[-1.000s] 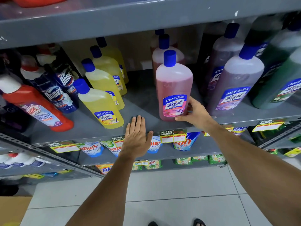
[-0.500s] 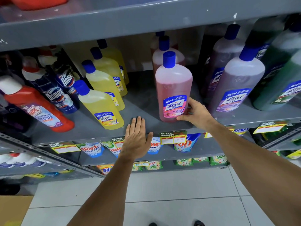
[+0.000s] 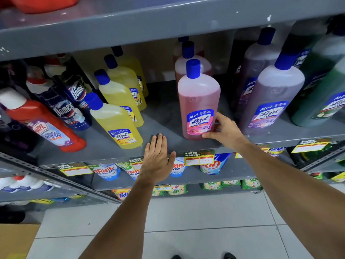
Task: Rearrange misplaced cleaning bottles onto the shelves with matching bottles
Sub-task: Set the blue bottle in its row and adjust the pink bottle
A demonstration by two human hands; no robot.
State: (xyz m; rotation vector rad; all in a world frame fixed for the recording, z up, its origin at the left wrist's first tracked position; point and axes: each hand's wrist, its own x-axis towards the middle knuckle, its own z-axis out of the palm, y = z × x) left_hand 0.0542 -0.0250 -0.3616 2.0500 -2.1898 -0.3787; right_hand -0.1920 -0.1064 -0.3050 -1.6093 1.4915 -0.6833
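Note:
A pink Lizol bottle (image 3: 198, 101) with a blue cap stands upright at the front of the grey shelf (image 3: 164, 116), in line with other pink bottles (image 3: 188, 66) behind it. My right hand (image 3: 223, 130) grips its lower right side, thumb under the label. My left hand (image 3: 158, 159) lies flat, fingers together, on the shelf's front edge between the pink bottle and a row of yellow Lizol bottles (image 3: 116, 118).
Purple Lizol bottles (image 3: 270, 94) and green ones (image 3: 321, 90) crowd the right. A red Harpic bottle (image 3: 44, 124) and dark Domex bottles (image 3: 63, 107) lean at left. Detergent pouches (image 3: 106, 171) fill the lower shelf. A cardboard box (image 3: 16, 240) sits on the tiled floor.
The pink bottle has shifted slightly back and upright on the shelf with my right hand still on it. My left hand has stayed on the shelf edge.

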